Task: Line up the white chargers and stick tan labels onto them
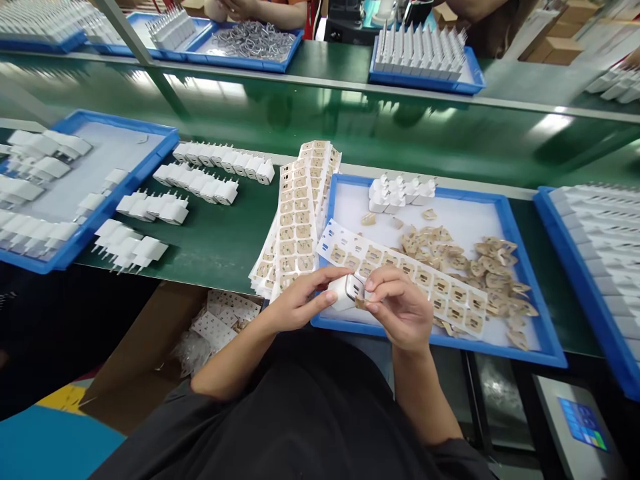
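My left hand [300,301] holds a small white charger plug [346,291] over the near edge of a blue tray [530,267]. My right hand [400,303] meets it from the right, fingertips pinched at the plug's face on what looks like a small tan sticker. Just behind my hands a sheet of tan stickers [425,283] lies across the tray. A few white plugs [400,193] stand at the tray's back left, and a heap of peeled tan backings [480,260] fills its middle and right.
A stack of sticker sheets [297,220] lies left of the tray. Rows of white plugs [200,180] sit on the green belt, with another blue tray [150,160] of plugs at far left and one [560,220] at far right. Other people work across the belt.
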{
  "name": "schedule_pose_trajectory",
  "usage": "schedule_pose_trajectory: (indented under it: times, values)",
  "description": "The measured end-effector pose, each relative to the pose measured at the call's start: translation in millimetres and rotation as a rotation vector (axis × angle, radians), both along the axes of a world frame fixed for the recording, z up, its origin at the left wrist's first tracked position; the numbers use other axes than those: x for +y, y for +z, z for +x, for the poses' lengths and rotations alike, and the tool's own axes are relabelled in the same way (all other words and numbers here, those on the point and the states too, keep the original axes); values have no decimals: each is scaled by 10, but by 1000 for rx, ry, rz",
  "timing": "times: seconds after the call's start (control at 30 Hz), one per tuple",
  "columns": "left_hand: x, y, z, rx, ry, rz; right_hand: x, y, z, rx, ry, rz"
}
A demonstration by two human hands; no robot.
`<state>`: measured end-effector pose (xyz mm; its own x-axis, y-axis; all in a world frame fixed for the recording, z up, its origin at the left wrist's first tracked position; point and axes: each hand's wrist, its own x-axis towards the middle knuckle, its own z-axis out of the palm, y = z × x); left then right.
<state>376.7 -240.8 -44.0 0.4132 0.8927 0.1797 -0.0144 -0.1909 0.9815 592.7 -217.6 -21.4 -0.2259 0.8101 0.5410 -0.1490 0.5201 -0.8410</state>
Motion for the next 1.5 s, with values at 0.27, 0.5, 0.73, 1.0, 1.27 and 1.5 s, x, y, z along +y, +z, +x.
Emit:
schedule_pose_trajectory:
  times: [0.27,0.5,0.73,1.0,1.27,1.5]
  values:
    - [-12,-122,-43,-257,120,-322,-38,110,147,264,-112,-104]
    - [-7,-69,141,-377,131,-338,-81,-65,-60,207,-42,-190]
    - [-31,-95,109,-299,109,-217,-104,-68,-27,221,-24,-189]
    - [-1,-27,150,-235,142,-197,-139,-186,0,156,-27,-230]
    - [151,4,54,-184,154,-197,-7,-228,26,25,-52,-188]
    - [220,62,-24,-103,160,-192,67,-51,-108,-28,-96,-161]
